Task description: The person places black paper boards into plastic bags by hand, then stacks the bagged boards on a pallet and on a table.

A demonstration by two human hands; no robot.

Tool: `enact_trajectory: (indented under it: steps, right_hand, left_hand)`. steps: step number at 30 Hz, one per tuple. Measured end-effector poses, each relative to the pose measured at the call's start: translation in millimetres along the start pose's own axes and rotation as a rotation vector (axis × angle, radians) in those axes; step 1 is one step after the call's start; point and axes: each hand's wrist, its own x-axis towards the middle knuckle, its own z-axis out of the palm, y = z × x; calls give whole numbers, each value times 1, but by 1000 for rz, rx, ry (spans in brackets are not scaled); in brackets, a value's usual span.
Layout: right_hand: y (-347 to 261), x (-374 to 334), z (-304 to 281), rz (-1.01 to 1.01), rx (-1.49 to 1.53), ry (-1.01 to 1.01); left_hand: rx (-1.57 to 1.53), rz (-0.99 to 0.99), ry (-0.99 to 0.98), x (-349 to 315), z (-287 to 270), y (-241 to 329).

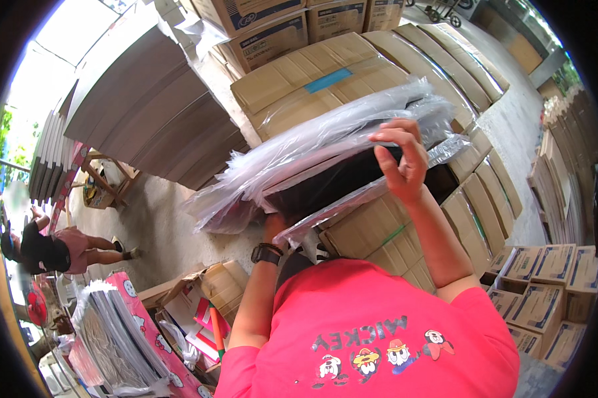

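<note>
In front of my body lies a bundle of flat sheets in clear plastic wrapping (325,132), resting against cardboard cartons. The wrapping gapes on the near side, showing a dark surface (339,182) inside. My right hand (405,159) is raised at the right end of this opening, fingers curved and thumb apart, with nothing visible between them. At the bundle's lower left end is my left hand (274,227); the plastic and the dark opening hide its fingers. A dark watch and a beaded bracelet circle that wrist.
Large cartons (312,76) lie beyond the bundle, with more cartons (378,232) on its near side. Tall stacks of grey-brown boards (153,99) stand at left. Small boxes (538,305) are piled at lower right. Another person (54,249) is at far left.
</note>
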Motion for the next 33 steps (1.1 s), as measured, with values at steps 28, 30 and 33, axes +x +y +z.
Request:
enact_trajectory:
  steps: [28, 30, 33]
  right_hand:
    - [171, -105, -121, 803, 461, 632]
    - [140, -57, -128, 638, 186, 398]
    - [112, -15, -141, 570, -127, -65]
  left_hand:
    - [-252, 175, 461, -51, 29, 184]
    - [19, 189, 481, -52, 12, 181]
    - [506, 453, 582, -41, 19, 184]
